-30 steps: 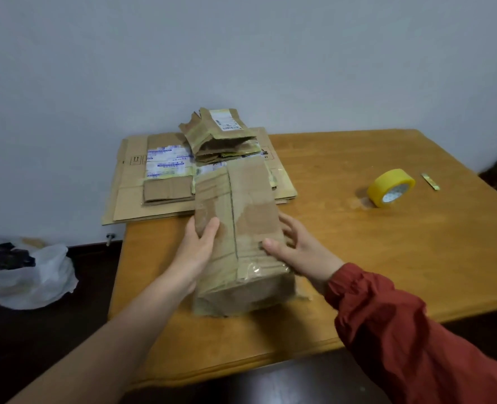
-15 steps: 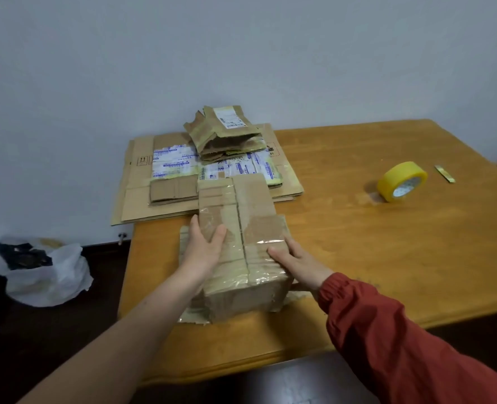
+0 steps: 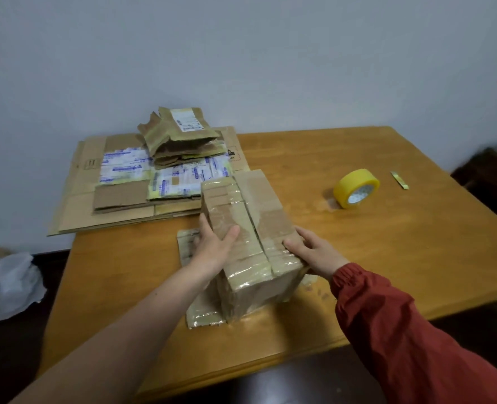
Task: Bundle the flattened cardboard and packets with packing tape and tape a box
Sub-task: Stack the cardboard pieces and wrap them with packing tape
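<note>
Box (image 3: 270,225) set down flat on table (image 3: 401,258) near front edge vs. 1 s ago; flaps now held closed. L hand (image 3: 212,247) & R hand (image 3: 314,252) clasped on opp. top edges. Seam judged ready for taping; tape roll (image 3: 356,188) well apart.

The box (image 3: 250,243) hides most of a flat taped sheet (image 3: 203,314) lying under it, and how the fingers of the left hand (image 3: 212,247) lie on its left side cannot be told. The print on the labels (image 3: 125,166) of the far cardboard pile is too small to read. A thin yellowish strip (image 3: 399,179) right of the tape roll (image 3: 349,182) is too small to identify. A white plastic bag (image 3: 8,287) runs off the left edge, and a dark shape (image 3: 492,176) at the far right is cut off and unclear.
</note>
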